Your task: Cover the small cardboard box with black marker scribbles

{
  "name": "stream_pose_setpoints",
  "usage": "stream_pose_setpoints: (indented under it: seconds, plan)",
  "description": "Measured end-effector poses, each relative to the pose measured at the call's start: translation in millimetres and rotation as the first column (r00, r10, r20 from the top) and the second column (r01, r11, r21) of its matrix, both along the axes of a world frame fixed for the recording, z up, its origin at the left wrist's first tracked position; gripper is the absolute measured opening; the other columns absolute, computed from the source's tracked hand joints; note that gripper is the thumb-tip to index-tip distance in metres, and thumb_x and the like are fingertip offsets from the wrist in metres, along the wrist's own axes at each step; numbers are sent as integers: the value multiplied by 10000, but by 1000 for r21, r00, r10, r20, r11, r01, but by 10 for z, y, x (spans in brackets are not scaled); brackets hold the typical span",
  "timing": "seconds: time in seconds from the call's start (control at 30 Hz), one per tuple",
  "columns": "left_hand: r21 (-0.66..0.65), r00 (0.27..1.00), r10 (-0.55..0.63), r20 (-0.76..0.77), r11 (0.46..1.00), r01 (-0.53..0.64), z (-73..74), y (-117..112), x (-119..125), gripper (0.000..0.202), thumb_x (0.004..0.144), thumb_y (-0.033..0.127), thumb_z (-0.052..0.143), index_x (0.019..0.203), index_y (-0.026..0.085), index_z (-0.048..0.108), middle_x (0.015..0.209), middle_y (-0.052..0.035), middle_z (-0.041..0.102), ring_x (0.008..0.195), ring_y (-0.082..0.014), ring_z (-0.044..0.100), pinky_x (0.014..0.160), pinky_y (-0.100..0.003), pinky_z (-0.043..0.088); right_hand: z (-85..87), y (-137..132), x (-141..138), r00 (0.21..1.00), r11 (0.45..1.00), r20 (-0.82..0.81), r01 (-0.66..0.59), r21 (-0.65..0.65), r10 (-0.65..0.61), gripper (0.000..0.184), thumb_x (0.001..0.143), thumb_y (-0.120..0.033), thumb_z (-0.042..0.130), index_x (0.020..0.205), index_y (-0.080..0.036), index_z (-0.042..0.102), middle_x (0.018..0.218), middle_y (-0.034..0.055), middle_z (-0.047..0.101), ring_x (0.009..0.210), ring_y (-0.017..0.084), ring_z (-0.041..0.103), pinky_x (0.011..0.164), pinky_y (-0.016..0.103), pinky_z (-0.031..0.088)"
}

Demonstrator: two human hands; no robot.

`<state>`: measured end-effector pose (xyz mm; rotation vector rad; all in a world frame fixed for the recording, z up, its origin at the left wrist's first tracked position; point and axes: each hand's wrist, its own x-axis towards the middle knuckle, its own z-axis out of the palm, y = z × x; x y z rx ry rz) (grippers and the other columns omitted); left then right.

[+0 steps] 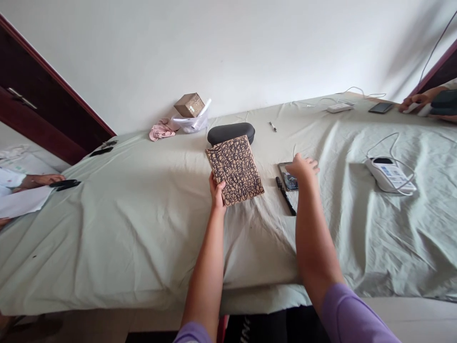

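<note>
Scribble-covered notebook (235, 169) is tilted up off the bed sheet (107, 238), pinched at its near edge by the left hand (217, 191) to keep it lifted, while the right hand (303, 170) hovers, grip wide open and empty, just over a phone (288, 177).

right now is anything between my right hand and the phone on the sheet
Nothing visible: the right hand is directly over the phone, covering its far right corner. The black stick lies along the phone's near side, not in between.
</note>
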<state>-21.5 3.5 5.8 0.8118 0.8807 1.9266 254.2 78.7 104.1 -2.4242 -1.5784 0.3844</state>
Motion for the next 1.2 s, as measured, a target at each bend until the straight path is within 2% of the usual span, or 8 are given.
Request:
stream_pose_setpoints:
  seconds: [0.07, 0.17, 0.27, 0.37, 0.5, 0.9, 1.07, 1.2]
  plan:
    - [1, 1000, 4, -3, 1000, -4, -4, -2, -9, 677, 700, 431, 820, 1350, 326, 663, 1412, -54, 705, 1351, -314, 662, 1121, -439, 543, 185, -224, 37, 987, 990, 82, -140, 3, 139, 486, 961, -297, 592, 1400, -116, 690, 1433, 291, 657, 1351, 446, 614, 1091, 619, 481]
    - [-1, 1000, 4, -11, 1000, -4, -16, 7, -9, 703, 721, 434, 809, 1399, 329, 655, 1426, -56, 703, 1379, -314, 651, 1128, -434, 543, 262, -609, 29, 936, 942, 138, -308, -131, 325, 437, 1013, -442, 578, 1265, -135, 759, 1295, 240, 748, 1219, 406, 713, 971, 504, 550]
    - [18, 1000, -2, -12, 1000, 2, -28, 32, 18, 767, 684, 445, 831, 1419, 320, 651, 1408, -68, 705, 1392, -329, 639, 1113, -432, 551, 76, -910, -48, 909, 908, 166, -338, -246, 383, 433, 1008, -470, 641, 1247, -133, 769, 1315, 235, 760, 1230, 409, 731, 907, 454, 563]
    - [44, 1000, -27, -13, 999, 28, -33, 50, 47, 797, 639, 458, 863, 1395, 313, 656, 1388, -75, 702, 1372, -339, 641, 1103, -436, 547, -205, -1043, -126, 906, 905, 173, -336, -259, 386, 397, 1019, -399, 641, 1275, -115, 750, 1327, 236, 761, 1250, 405, 738, 892, 441, 568]
    - [39, 998, -68, 14, 997, 67, -38, 56, 53, 816, 619, 440, 884, 1387, 326, 636, 1345, -63, 704, 1299, -316, 663, 1061, -420, 551, -446, -1050, -166, 915, 925, 181, -327, -192, 361, 413, 1078, -398, 541, 1309, -96, 702, 1315, 248, 764, 1241, 391, 751, 888, 428, 571]
    - [47, 998, -63, 11, 997, 62, -57, 92, 55, 820, 606, 483, 903, 1373, 328, 656, 1357, -65, 703, 1338, -339, 651, 1088, -437, 543, -778, -986, -80, 965, 980, 175, -201, 16, 195, 413, 1086, -502, 482, 1185, -186, 728, 1123, 185, 801, 1096, 366, 777, 842, 401, 536]
    - [43, 996, -61, 64, 997, 58, -8, 62, 77, 799, 611, 468, 902, 1363, 329, 671, 1333, -65, 710, 1333, -338, 657, 1116, -453, 532, -743, -998, -73, 982, 973, 89, -177, 151, 165, 431, 1073, -540, 502, 1223, -187, 699, 1175, 180, 775, 1075, 330, 745, 836, 385, 520]
    - [24, 992, -79, 96, 997, 77, 6, 52, 78, 788, 616, 473, 890, 1356, 318, 666, 1311, -70, 722, 1297, -328, 675, 1096, -462, 541, -544, -962, -121, 941, 872, 4, -315, 375, 338, 371, 1049, -499, 503, 1136, -193, 694, 1165, 149, 747, 1054, 285, 705, 898, 367, 522]
